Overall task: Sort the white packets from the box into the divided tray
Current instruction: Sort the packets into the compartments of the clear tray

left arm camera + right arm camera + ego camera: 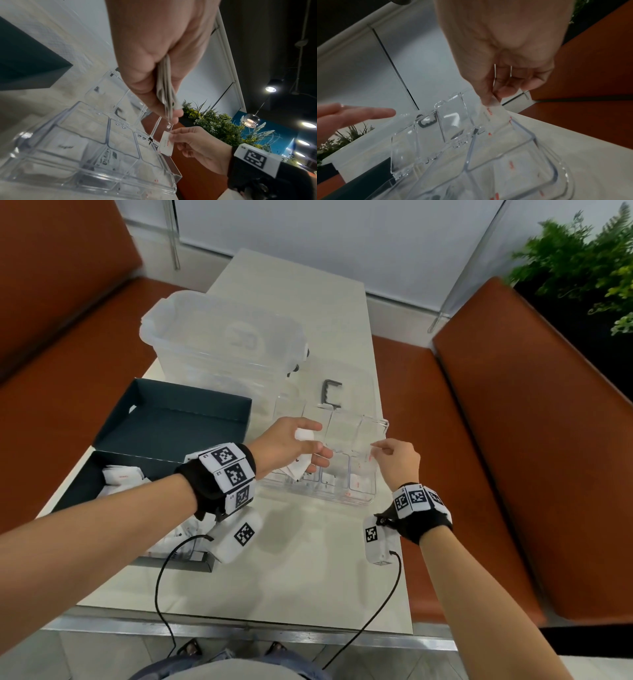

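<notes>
The clear divided tray (pixel 356 498) sits mid-table; its near compartments hold white packets (pixel 356 482). The dark box (pixel 85 484) at near left holds more. The left hand (pixel 291 445) grips a stack (pixel 299 467) of packets over the tray's left side; the right hand (pixel 397 460) pinches one packet (pixel 166 143) above its right compartments.

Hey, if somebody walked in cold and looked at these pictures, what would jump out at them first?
Probably the two hands over the clear divided tray mid-table: the left hand grips a small stack of white packets, while the right hand pinches a single packet above the tray's right side. Next, the dark box at the left, with more packets inside.
</notes>
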`<state>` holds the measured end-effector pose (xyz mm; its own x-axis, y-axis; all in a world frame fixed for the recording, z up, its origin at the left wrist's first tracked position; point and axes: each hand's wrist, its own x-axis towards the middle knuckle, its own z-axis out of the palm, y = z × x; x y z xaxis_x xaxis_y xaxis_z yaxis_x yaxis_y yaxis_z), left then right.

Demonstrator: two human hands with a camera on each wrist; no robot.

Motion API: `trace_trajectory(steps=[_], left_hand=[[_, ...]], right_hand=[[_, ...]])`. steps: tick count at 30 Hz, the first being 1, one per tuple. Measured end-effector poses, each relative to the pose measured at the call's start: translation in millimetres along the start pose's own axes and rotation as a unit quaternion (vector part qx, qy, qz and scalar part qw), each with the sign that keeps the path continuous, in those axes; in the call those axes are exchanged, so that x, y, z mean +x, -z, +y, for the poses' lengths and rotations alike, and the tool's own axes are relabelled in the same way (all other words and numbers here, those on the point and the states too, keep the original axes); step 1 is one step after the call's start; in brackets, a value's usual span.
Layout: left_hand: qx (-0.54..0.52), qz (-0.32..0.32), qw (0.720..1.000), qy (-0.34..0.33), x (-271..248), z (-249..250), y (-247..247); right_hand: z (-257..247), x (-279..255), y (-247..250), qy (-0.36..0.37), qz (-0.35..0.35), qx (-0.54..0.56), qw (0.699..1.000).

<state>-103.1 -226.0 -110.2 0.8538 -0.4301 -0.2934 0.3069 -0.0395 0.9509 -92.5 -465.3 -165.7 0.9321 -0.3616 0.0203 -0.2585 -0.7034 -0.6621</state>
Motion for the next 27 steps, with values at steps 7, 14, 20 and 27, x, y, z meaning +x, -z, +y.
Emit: trace_trajectory(steps=[7,14,20,27], left_hand=[[-0.007,-0.005,1.0,0.002,-1,-2,-2],[-0.01,-0.011,1.0,0.003,-3,-2,-3],[-0.011,-0.013,1.0,0.003,-6,-2,-2],[-0.021,-0.011,1.0,0.005,-7,-1,-1]], right_hand=[[1,-9,-14,0.069,-0.014,-0.093,0.993],[0,-17,-25,0.129,0.025,-0.25,0.959],[5,-15,-26,0.141,0.004,-0.313,0.939],[4,-15,-24,0.139,-0.007,-0.322,0.936]])
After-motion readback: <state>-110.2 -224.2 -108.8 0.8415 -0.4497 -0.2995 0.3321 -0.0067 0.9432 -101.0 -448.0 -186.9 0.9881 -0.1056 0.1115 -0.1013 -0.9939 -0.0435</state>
